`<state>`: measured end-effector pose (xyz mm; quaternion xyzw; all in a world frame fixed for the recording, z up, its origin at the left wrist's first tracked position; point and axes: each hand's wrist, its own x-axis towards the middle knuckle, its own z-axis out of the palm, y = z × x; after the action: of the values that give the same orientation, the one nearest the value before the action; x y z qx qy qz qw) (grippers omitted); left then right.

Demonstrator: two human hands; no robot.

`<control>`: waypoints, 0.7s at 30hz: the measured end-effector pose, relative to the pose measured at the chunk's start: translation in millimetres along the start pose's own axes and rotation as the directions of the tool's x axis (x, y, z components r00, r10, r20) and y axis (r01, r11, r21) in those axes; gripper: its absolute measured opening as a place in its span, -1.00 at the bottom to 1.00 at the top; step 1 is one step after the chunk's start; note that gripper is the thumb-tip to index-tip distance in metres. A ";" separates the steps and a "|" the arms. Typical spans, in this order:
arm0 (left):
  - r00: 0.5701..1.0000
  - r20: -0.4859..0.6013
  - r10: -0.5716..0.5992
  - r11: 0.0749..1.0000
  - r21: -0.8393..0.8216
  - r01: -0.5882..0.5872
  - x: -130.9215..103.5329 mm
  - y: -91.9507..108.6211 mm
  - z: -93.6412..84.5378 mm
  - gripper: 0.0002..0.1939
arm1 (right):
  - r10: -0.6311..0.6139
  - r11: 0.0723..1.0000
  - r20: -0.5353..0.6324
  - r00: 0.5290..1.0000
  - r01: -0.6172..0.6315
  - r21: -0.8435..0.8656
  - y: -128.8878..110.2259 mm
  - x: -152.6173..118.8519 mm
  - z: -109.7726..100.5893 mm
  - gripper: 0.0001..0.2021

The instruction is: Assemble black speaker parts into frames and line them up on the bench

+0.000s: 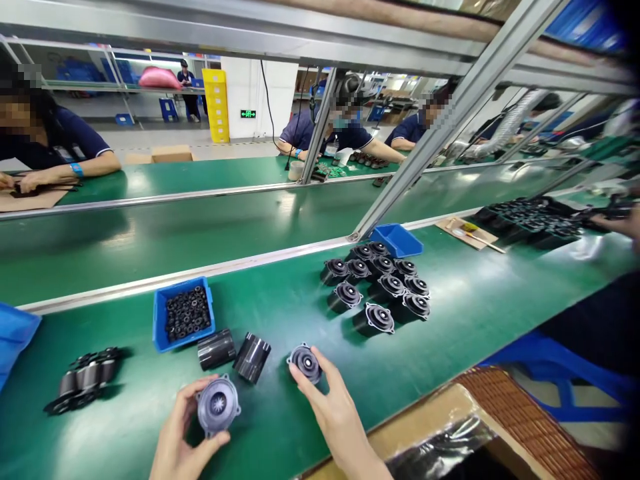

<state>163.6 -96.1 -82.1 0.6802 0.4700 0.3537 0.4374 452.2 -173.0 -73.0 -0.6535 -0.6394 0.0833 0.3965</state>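
The flanged cap (219, 405) is in your left hand (176, 437), just above or on the near part of the green bench (280, 427); which of the two, you cannot tell from here. Your fingers and thumb grasp it by opposite sides of the rim, which probably serves to keep its finned hollow facing you and uncovered. Your right hand (339, 403) pinches a stepped round part (306, 363) between thumb and forefinger, its ringed top upward; how far it reaches below is hidden.

Just beyond your left hand, two black cylinders (217, 349) lie on their sides, partly between it and the blue bin (159, 320) of small black rings (187, 313). The bin seems set there to keep loose pieces together within reach. Farther left are several rotor-like parts (86, 379), close together.

Past your right hand, a cluster of black units (374, 319) stands with flanged tops up, perhaps for stability. Behind it are another blue tray (397, 241) and a slanting metal post (425, 160), which would obstruct a reach across. A cardboard box (425, 421) sits at the near edge, by your right forearm.
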 end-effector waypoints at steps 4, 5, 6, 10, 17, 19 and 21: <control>0.995 -0.079 -0.062 0.998 -0.003 0.062 -2.0 -17.3 3.0 -0.44 | 0.033 0.999 -0.020 0.999 -0.033 0.016 -2.9 -1.1 4.1 -0.58; 0.994 -0.086 -0.060 0.996 0.059 0.065 -4.1 -16.0 2.0 -0.42 | 0.014 0.999 -0.028 1.000 -0.015 -0.035 -4.1 -2.1 5.3 -0.56; 0.993 -0.109 -0.039 0.989 0.139 0.055 -7.6 -12.1 1.1 -0.38 | -0.006 0.996 -0.026 1.000 0.004 -0.091 -5.7 -3.1 6.2 -0.54; 0.922 -0.322 0.213 0.910 0.410 -0.067 -31.4 20.1 19.4 -0.27 | -0.007 0.989 0.061 0.998 0.016 -0.150 -15.8 -5.1 2.0 -0.51; 0.993 0.075 0.093 0.993 0.061 -0.098 -6.3 62.1 130.8 -0.31 | 0.269 0.903 -0.055 0.962 -0.232 0.363 -24.1 7.3 -11.9 -0.50; 0.993 0.106 0.042 0.999 -0.013 -0.041 15.5 63.3 148.5 -0.27 | 0.289 0.889 -0.061 0.955 -0.244 0.388 -23.9 10.0 -9.7 -0.48; 0.992 0.122 0.014 0.998 -0.063 -0.006 31.1 61.9 155.4 -0.25 | 0.271 0.920 -0.094 0.958 -0.229 0.318 -27.9 2.9 -7.9 -0.45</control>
<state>332.3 -118.3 -79.6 0.6890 0.4275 0.3280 0.4846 436.1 -177.3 -49.1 -0.6654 -0.5012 0.1857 0.5211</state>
